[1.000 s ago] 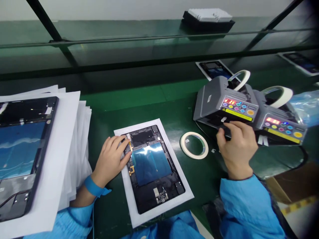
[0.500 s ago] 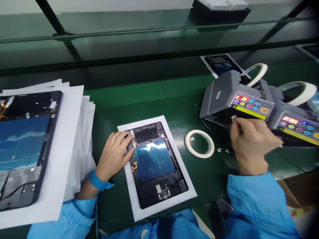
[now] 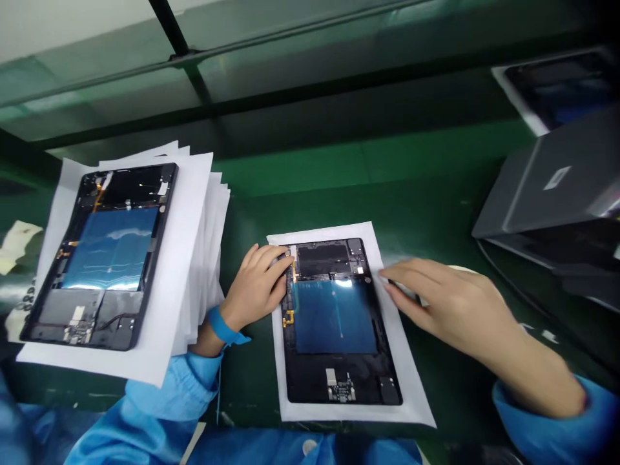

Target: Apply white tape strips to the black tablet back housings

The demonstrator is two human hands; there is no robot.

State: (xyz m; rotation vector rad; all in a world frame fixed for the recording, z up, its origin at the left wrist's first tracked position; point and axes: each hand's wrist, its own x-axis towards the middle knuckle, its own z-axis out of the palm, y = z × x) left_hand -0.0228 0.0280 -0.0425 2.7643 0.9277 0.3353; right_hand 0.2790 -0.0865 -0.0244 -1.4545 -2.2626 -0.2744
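Observation:
An open tablet back (image 3: 334, 316), with a blue film over its middle and bare circuitry, lies on a white sheet (image 3: 411, 387) on the green bench. My left hand (image 3: 256, 290) rests on the tablet's upper left corner, near an orange flex cable, with its fingers laid flat. My right hand (image 3: 450, 303) hovers at the tablet's upper right edge. It is blurred, and its fingertips are drawn together pointing left. Whatever they pinch is too small to make out.
A second open tablet (image 3: 106, 252) sits on a stack of white sheets (image 3: 194, 271) at the left. A grey tape dispenser (image 3: 557, 194) stands at the right, with another tablet (image 3: 552, 84) behind it. A pale scrap (image 3: 14, 242) lies far left.
My right hand left the tape dispenser and swung left to the tablet's upper right edge. The view turned left and down. My left hand stayed on the tablet's corner.

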